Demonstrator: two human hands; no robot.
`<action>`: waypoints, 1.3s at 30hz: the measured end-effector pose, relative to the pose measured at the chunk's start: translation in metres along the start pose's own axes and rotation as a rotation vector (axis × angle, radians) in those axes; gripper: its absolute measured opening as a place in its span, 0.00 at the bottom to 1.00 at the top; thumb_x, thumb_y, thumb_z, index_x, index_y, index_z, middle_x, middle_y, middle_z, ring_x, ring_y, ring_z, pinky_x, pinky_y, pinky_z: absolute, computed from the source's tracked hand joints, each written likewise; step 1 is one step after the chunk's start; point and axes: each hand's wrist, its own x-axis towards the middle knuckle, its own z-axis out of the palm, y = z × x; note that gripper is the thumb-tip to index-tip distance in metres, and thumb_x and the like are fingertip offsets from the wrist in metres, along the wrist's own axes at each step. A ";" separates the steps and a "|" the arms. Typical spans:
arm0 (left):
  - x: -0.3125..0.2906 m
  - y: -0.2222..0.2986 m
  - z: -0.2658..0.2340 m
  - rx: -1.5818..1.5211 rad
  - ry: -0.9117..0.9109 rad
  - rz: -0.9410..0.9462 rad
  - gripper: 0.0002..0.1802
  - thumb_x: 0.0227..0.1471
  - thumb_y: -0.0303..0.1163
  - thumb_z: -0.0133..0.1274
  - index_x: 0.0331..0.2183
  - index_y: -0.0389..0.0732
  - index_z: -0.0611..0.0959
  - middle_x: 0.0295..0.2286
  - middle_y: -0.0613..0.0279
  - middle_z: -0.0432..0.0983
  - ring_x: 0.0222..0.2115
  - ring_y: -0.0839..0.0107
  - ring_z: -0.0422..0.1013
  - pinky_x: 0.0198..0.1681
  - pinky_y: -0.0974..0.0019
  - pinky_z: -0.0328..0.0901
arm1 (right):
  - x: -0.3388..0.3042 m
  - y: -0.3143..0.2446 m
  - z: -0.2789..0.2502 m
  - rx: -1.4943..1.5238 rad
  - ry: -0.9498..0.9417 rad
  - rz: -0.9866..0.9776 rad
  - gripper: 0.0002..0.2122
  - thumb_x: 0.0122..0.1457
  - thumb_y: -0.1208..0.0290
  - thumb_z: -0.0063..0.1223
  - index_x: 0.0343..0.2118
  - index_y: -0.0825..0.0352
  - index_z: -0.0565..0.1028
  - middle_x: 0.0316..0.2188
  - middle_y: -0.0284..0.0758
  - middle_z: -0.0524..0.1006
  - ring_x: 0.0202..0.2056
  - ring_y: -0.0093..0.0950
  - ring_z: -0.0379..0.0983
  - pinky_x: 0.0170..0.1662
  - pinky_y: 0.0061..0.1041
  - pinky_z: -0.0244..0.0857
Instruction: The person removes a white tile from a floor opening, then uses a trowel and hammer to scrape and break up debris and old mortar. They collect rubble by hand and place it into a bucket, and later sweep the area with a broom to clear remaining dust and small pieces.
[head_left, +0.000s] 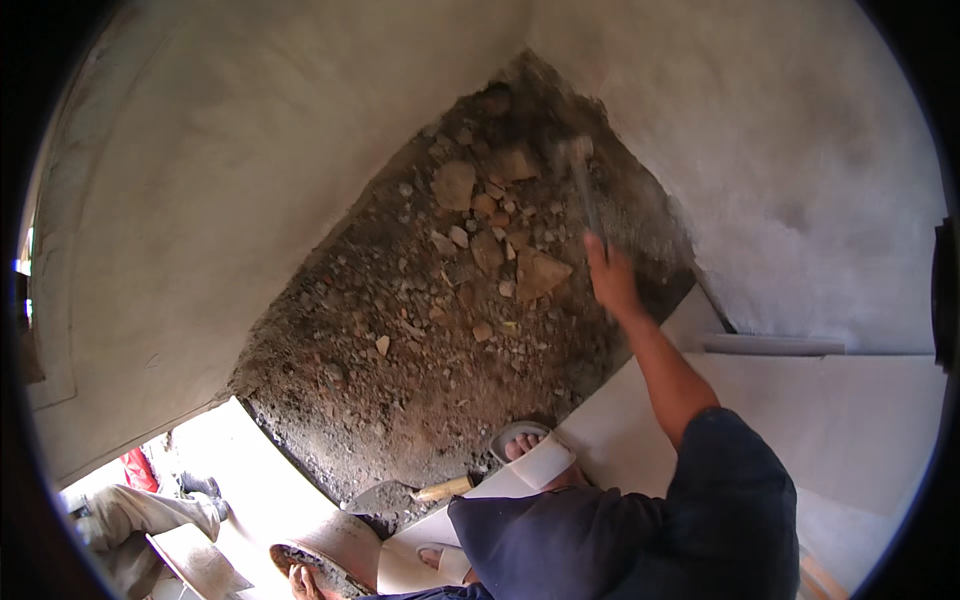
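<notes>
Your right hand [612, 278] is clamped around the lower handle of a hammer-like tool [588, 200]; its blurred head sits ahead of your grip, over dark, rubble-strewn earth [350, 360]. You hold it far from the head, probably for reach and swing. Just left of your grip, broken stones [455, 186] lie heaped; 2 pale walls [200, 200] meet beyond it. Behind your grip, toward your body, 1 sandalled foot [522, 440] rests at the earth's edge, likely bracing your crouch. Left of that foot, and farther back from your grip, lies a trowel [443, 489], its wooden handle angled toward you, perhaps for easy reach. Well back and left, your left hand [302, 582] is at a round pan [345, 540]; you cannot tell how firmly its fingers close.
</notes>
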 end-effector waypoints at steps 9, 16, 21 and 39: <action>-0.003 -0.014 -0.005 -0.030 -0.010 -0.004 0.24 0.57 0.45 0.49 0.48 0.36 0.76 0.47 0.45 0.71 0.50 0.52 0.66 0.54 0.53 0.60 | -0.013 -0.031 0.056 0.249 -0.131 0.175 0.27 0.65 0.47 0.37 0.26 0.71 0.72 0.16 0.36 0.68 0.20 0.29 0.64 0.26 0.37 0.56; 0.005 -0.012 -0.007 -0.050 -0.024 -0.011 0.23 0.58 0.43 0.48 0.48 0.36 0.75 0.48 0.46 0.71 0.50 0.54 0.66 0.54 0.54 0.59 | -0.185 0.043 0.070 -0.106 -0.440 -0.148 0.23 0.60 0.48 0.47 0.32 0.70 0.73 0.22 0.51 0.75 0.29 0.50 0.75 0.30 0.43 0.66; 0.006 -0.027 -0.013 -0.088 -0.028 -0.009 0.23 0.58 0.43 0.48 0.48 0.36 0.75 0.48 0.46 0.70 0.50 0.55 0.66 0.54 0.54 0.59 | -0.151 0.004 0.090 -0.242 -0.701 -0.283 0.25 0.57 0.43 0.48 0.30 0.68 0.72 0.32 0.52 0.75 0.38 0.48 0.74 0.39 0.43 0.66; -0.096 -0.017 -0.019 -0.080 0.251 0.350 0.22 0.55 0.35 0.54 0.49 0.34 0.74 0.48 0.49 0.73 0.48 0.58 0.70 0.52 0.62 0.63 | 0.029 -0.083 0.111 -0.005 -0.166 -0.453 0.27 0.62 0.55 0.49 0.55 0.74 0.67 0.54 0.46 0.69 0.56 0.38 0.64 0.59 0.32 0.56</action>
